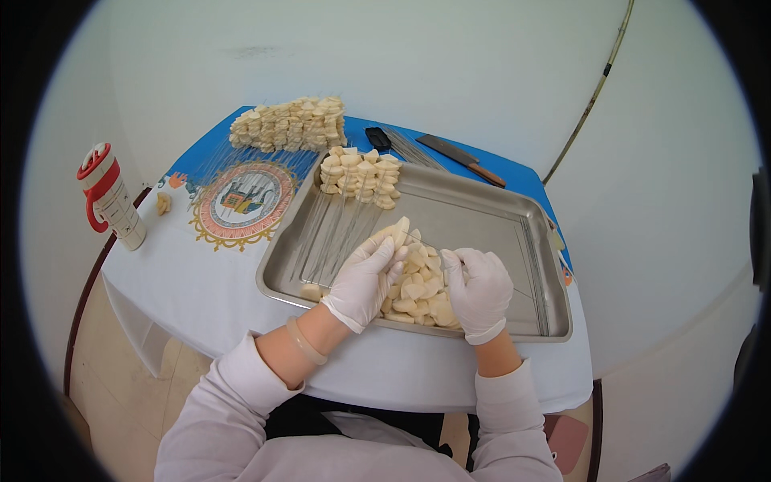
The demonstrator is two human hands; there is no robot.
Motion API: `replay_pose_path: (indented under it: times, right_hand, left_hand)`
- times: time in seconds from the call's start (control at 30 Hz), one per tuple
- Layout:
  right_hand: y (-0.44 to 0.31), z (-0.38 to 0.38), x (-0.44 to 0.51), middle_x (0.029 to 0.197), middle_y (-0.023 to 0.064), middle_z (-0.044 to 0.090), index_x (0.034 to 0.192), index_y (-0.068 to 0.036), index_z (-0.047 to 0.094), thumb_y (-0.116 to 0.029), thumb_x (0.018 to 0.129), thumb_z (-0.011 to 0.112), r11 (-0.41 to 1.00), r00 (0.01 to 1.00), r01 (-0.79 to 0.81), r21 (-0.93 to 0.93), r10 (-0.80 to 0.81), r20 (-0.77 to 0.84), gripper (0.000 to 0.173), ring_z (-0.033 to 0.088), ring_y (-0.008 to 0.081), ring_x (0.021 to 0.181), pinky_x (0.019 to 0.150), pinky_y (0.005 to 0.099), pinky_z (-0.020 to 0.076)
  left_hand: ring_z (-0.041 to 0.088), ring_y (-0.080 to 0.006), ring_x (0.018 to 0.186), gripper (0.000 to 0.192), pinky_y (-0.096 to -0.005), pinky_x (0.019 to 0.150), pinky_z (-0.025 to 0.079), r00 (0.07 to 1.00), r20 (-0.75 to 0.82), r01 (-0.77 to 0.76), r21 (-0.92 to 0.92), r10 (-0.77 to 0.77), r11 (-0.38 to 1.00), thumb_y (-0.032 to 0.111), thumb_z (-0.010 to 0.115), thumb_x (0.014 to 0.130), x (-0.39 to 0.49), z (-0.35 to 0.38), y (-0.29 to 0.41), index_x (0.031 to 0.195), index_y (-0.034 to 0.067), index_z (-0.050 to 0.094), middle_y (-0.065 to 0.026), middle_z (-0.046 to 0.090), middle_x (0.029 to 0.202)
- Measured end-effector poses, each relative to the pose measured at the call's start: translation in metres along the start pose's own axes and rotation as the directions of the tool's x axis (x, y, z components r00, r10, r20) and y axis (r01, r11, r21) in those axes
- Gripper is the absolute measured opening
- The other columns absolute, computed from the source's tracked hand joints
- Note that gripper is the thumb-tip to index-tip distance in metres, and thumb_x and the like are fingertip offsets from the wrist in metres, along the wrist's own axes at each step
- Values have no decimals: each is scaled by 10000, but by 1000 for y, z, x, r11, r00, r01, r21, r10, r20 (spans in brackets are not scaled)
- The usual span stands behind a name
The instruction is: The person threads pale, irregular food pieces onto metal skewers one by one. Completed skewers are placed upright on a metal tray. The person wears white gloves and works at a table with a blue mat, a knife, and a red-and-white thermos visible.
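Note:
My left hand [364,280], in a thin white glove, pinches a pale cut piece of food [400,232] over the middle of a metal tray [476,187]. To its right, my gloved right hand [479,289] grips the end of a thin metal skewer [427,243] that runs towards the left hand's piece. Below and between both hands lies a heap of loose pale slices [418,289]. Loaded skewers [361,175] are stacked at the tray's upper left, their bare ends towards me. Several bare skewers [536,277] lie along the tray's right side.
Behind the tray are a larger stack of loaded skewers [289,126], a black holder [378,138], a bundle of bare skewers [415,149] and a cleaver [461,159] with a wooden handle. A red and white bottle [114,199] stands at the left, near a few loose slices [163,203].

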State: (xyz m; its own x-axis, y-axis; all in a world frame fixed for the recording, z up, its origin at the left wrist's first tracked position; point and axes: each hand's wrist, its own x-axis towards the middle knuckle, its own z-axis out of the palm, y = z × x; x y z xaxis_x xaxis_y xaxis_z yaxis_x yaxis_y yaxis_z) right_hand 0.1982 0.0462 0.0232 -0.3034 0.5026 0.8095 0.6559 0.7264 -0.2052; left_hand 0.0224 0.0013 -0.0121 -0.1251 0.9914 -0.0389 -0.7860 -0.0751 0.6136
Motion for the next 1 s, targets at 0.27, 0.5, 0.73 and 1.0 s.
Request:
replay_pose_path:
  times: [0.27,0.5,0.73,1.0]
  right_hand:
    - [1,2,-1,684,23,629,759,-128,661,-229,860,758,1000,1000,4,-26,-4,-1,173,554,244,634,566,358,458]
    - [1,2,-2,690,11,646,749,-137,665,-232,845,773,999,1000,-8,-38,8,-3,173,563,223,633,560,340,465]
    - [2,2,-2,686,11,643,747,-136,662,-232,840,777,999,1000,1,-47,-1,1,177,564,232,637,564,340,464]
    - [-1,1,-2,703,25,651,762,-125,671,-231,849,767,1000,1000,-5,-25,6,16,167,578,241,657,576,353,472]
  left_hand:
    - [635,-74,1005,308,-184,815,568,1000,-11,9,-56,-10,998,184,539,1053,1,-1,0,1338,67,535,-55,622,1257]
    - [626,-68,1012,298,-180,812,561,1000,-10,-1,-40,1,999,186,542,1053,2,-3,0,1331,79,545,-29,633,1215]
    - [621,-74,1019,300,-190,822,523,992,-76,-96,43,99,994,137,595,1024,2,-2,-3,1318,89,558,-19,638,1197]
    - [636,-121,1096,358,-237,933,523,974,35,-225,298,225,928,94,600,1010,-7,7,-2,1335,-22,507,-107,666,1225]
